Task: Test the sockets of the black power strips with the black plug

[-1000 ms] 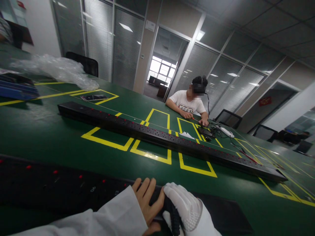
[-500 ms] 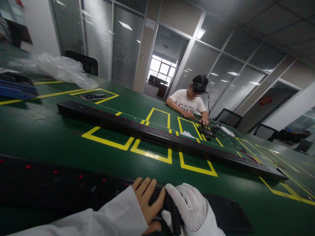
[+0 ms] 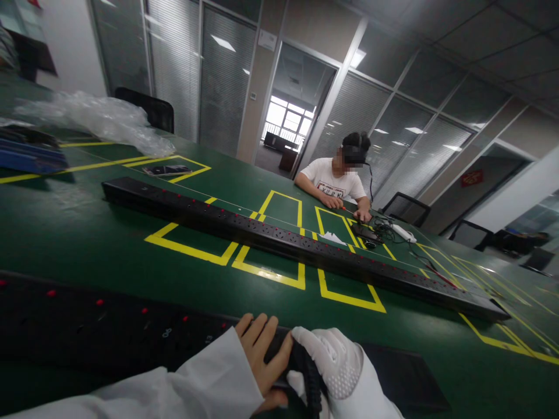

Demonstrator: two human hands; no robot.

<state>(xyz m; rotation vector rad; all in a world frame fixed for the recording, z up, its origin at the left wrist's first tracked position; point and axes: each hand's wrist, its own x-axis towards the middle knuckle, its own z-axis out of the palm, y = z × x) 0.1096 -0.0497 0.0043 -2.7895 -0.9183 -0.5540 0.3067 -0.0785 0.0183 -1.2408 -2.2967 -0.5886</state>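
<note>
A long black power strip (image 3: 109, 329) with red dots lies across the near edge of the green table. My left hand (image 3: 262, 361), bare below a white sleeve, lies over the strip with fingers together on top and the thumb tucked against the near side, gripping it. My right hand (image 3: 332, 366) wears a white dotted glove and is closed round a black ribbed object (image 3: 311, 381) pressed against the strip beside the left thumb. I cannot tell what the object is. Its lower part is cut off by the frame.
A second long black power strip (image 3: 305, 250) crosses the green table (image 3: 87, 233) over yellow tape boxes. A person in a white T-shirt (image 3: 334, 180) works at the far side among cables (image 3: 384, 233). Crumpled clear plastic (image 3: 100, 119) and blue items (image 3: 26, 157) lie far left.
My gloved right hand has shifted slightly right and down over the black object. The left hand stays on the strip.
</note>
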